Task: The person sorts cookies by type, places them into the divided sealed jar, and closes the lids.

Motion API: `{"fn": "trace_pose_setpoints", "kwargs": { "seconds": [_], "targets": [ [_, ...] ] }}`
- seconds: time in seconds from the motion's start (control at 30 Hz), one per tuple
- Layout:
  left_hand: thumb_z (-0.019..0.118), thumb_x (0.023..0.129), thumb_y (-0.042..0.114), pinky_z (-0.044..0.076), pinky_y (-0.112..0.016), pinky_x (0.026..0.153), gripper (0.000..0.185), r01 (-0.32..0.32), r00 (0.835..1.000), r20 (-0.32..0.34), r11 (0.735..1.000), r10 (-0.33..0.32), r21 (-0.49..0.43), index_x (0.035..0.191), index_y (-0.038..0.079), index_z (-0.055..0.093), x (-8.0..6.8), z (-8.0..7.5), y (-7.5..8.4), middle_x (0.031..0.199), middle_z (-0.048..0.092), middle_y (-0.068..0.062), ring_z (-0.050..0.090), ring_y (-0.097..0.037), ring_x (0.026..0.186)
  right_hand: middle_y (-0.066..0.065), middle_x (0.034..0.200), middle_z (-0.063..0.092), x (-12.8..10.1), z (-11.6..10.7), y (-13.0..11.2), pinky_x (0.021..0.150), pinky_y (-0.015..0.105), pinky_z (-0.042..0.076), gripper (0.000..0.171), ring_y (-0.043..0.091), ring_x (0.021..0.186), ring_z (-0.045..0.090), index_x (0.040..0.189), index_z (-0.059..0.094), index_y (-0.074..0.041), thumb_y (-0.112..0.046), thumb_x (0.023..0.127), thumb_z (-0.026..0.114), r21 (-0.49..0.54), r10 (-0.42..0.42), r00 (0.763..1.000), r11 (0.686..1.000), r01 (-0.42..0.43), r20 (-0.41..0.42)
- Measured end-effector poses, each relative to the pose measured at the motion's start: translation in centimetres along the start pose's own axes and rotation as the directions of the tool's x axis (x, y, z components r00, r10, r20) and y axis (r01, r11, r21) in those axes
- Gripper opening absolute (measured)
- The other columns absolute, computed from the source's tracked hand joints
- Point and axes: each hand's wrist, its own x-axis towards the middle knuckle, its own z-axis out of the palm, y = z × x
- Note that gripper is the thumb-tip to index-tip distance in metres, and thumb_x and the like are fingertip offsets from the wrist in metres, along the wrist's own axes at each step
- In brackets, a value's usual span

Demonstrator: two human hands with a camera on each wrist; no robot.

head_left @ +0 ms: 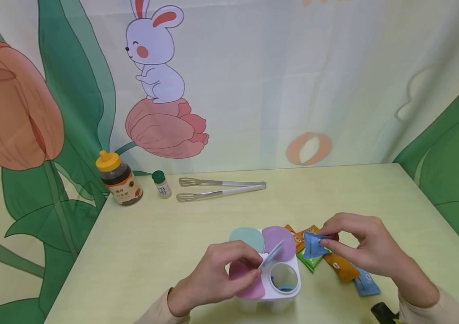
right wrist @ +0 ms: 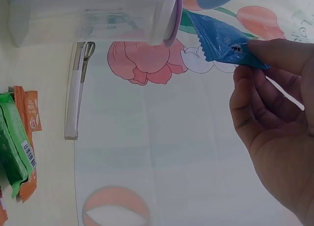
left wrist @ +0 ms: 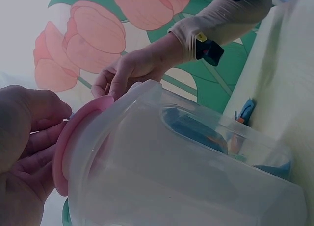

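Observation:
A clear container (head_left: 298,284) with four round-cornered lids stands in front of me. My left hand (head_left: 223,272) pinches its light blue lid (head_left: 272,254), tilted up off a round opening. Through that opening something blue (head_left: 287,287) shows inside. The teal lid (head_left: 247,237), purple lid (head_left: 279,243) and pink lid (head_left: 249,284) lie flat. Beyond the opening, to its right, my right hand (head_left: 369,245) holds a small blue snack packet (right wrist: 223,39) between thumb and fingers, raised above other packets. In the left wrist view, the container's wall (left wrist: 162,187) shows blue packets inside.
Right of the container lie orange packets (head_left: 340,266), a green packet (head_left: 311,262) and another blue packet (head_left: 367,283). Metal tongs (head_left: 223,189), a green-capped shaker (head_left: 161,184) and a yellow-capped honey jar (head_left: 121,180) stand or lie along the back. A black object (head_left: 383,312) sits near the right wrist.

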Motion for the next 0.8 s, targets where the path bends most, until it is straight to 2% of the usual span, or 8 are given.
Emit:
{"fn": "trace_pose_setpoints", "kwargs": {
  "seconds": [0.37, 0.63, 0.8],
  "targets": [
    [0.072, 0.082, 0.000, 0.057, -0.014, 0.074, 0.020, -0.004, 1.000, -0.003, 1.000, 0.004, 0.002, 0.100, 0.007, 0.067, 0.0, -0.1, 0.0, 0.093, 0.070, -0.004, 0.065, -0.003, 0.084, 0.007, 0.088, 0.069, 0.2, 0.3, -0.1, 0.069, 0.015, 0.053, 0.027, 0.009, 0.079, 0.060, 0.098, 0.070, -0.002, 0.010, 0.075, 0.076, 0.130, -0.076, 0.997, 0.989, 0.075, 0.008],
    [0.073, 0.082, -0.001, 0.056, -0.014, 0.075, 0.020, -0.008, 1.000, -0.005, 1.000, 0.009, 0.007, 0.099, 0.007, 0.067, 0.0, 0.0, 0.0, 0.093, 0.070, -0.004, 0.065, -0.003, 0.084, 0.006, 0.091, 0.070, 0.3, 0.9, -0.1, 0.071, 0.017, 0.053, 0.038, 0.010, 0.081, 0.061, 0.103, 0.070, -0.003, 0.015, 0.070, 0.076, 0.195, -0.096, 0.994, 0.977, 0.085, 0.047],
    [0.072, 0.083, 0.001, 0.057, -0.014, 0.075, 0.019, 0.000, 1.000, -0.005, 1.000, 0.000, 0.005, 0.100, 0.007, 0.067, 0.0, -0.1, 0.0, 0.093, 0.070, -0.003, 0.065, -0.003, 0.084, 0.006, 0.091, 0.069, 1.1, 1.4, -1.0, 0.070, 0.017, 0.054, 0.035, 0.010, 0.080, 0.061, 0.102, 0.069, -0.003, 0.013, 0.072, 0.076, 0.198, -0.111, 0.991, 0.976, 0.095, 0.069]
  ]
}}
